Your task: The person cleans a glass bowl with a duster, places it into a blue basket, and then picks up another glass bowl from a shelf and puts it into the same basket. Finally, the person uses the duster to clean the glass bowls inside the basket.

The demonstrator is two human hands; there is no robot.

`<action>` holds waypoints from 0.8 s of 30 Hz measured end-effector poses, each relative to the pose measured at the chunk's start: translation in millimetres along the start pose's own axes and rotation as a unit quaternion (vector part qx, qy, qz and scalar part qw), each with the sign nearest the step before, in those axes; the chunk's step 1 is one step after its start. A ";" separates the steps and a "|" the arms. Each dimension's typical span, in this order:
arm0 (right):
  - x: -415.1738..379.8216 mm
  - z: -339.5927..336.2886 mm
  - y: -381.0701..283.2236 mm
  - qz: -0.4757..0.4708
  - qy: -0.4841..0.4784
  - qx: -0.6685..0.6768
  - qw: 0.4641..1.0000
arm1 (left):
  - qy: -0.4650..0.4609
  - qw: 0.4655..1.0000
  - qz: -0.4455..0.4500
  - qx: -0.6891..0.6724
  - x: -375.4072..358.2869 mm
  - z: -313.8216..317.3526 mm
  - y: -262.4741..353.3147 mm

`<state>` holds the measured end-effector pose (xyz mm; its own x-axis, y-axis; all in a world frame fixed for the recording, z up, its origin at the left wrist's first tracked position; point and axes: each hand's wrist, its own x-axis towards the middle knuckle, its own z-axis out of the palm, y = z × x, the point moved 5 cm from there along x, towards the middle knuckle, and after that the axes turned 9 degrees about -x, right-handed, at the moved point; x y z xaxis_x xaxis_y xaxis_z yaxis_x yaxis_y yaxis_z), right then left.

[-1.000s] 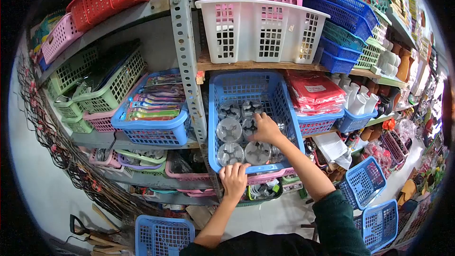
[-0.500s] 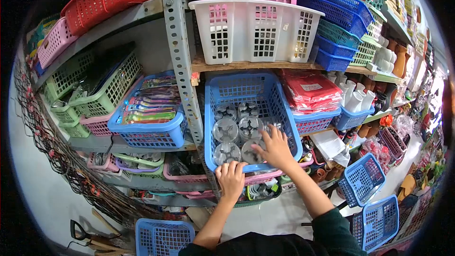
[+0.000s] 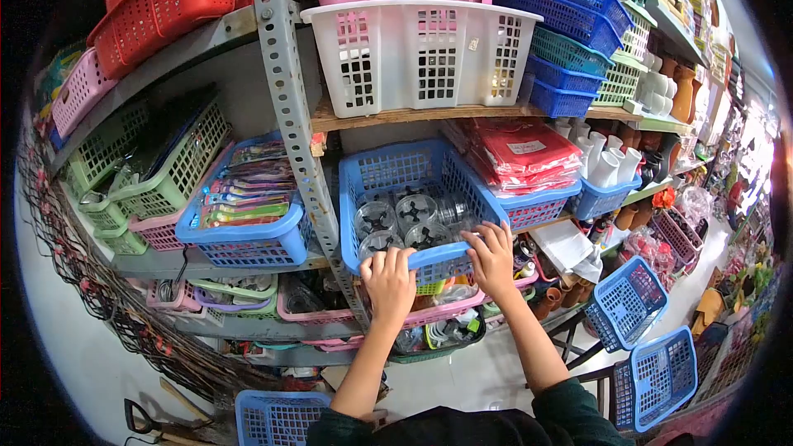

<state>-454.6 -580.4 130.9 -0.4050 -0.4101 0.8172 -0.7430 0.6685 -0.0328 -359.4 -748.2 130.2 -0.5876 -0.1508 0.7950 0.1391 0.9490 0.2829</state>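
A blue plastic basket (image 3: pixel 443 261) with lattice walls sits on the middle shelf, its front end jutting past the shelf edge. Inside it are several round clear plastic containers (image 3: pixel 415 211) with dark cross-shaped parts in them. My left hand (image 3: pixel 390 287) grips the front rim near its left corner, fingers hooked over the top. At the right front corner, my right hand (image 3: pixel 493 260) has its fingers curled over the same rim. The thumbs and the undersides of both grips are mostly hidden.
A perforated metal post (image 3: pixel 299 116) rises just left of the basket. Beside it stand a basket of toothbrushes (image 3: pixel 248 239) and red plastic-wrapped packs (image 3: pixel 529 153). A white basket (image 3: pixel 425 58) rests on the shelf above. Pink baskets (image 3: pixel 438 311) sit below.
My right hand has left the containers inside and taken hold of the front rim at the right. The basket's front edge has shifted back toward the shelf. The view has turned slightly.
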 end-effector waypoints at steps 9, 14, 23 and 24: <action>-20.7 -20.1 -8.0 0.025 -0.067 0.041 0.997 | -0.009 0.999 0.014 -0.046 -12.8 21.5 32.4; -70.2 -52.5 6.4 0.090 -0.073 0.147 0.982 | -0.047 0.974 0.085 -0.205 -24.4 51.1 98.5; -236.2 -220.4 64.6 0.344 -0.018 -0.028 0.939 | -0.200 0.852 0.161 -0.457 -103.4 118.8 286.7; -258.5 -243.9 64.7 0.386 -0.009 -0.041 0.922 | -0.218 0.834 0.180 -0.474 -115.4 119.4 313.7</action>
<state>-268.0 -279.8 57.9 -0.8055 0.1966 0.5591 -0.1877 0.8102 -0.5553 -343.1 -400.1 63.2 -0.5769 0.4076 0.7079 0.8153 0.2345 0.5294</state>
